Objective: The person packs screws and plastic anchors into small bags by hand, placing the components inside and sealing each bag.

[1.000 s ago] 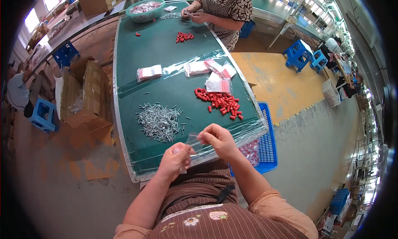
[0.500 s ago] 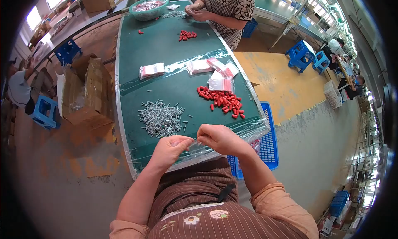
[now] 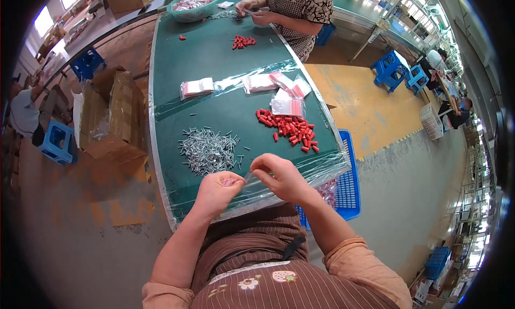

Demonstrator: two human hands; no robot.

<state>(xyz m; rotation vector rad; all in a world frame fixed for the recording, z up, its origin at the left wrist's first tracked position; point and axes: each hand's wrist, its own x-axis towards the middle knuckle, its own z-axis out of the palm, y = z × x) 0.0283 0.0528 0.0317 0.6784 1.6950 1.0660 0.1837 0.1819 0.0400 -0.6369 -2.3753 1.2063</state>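
My left hand (image 3: pixel 217 192) is closed in a pinch on a small clear plastic bag (image 3: pixel 248 177) at the table's near edge. Something pinkish shows at its curled fingers, too small to make out. My right hand (image 3: pixel 283 177) has its fingers bent and closed at the bag's other side. Just beyond my left hand lies a heap of silvery screws (image 3: pixel 208 151). Farther right, a pile of red plastic caps (image 3: pixel 289 129) is spread on the green table (image 3: pixel 204 54). Flat zip bags with red strips (image 3: pixel 288 103) partly cover the caps' far side.
More zip bags (image 3: pixel 197 87) lie mid-table. A co-worker's hands (image 3: pixel 256 14) work at the far end, by a green basin (image 3: pixel 192 10) and a small group of red caps (image 3: pixel 243 42). A blue crate (image 3: pixel 348 188) stands at the right; a cardboard box (image 3: pixel 111 116) stands left.
My right hand has risen slightly and moved a little left; my left hand has shifted slightly left. The clear bag stays between them. The co-worker's hands have moved apart.
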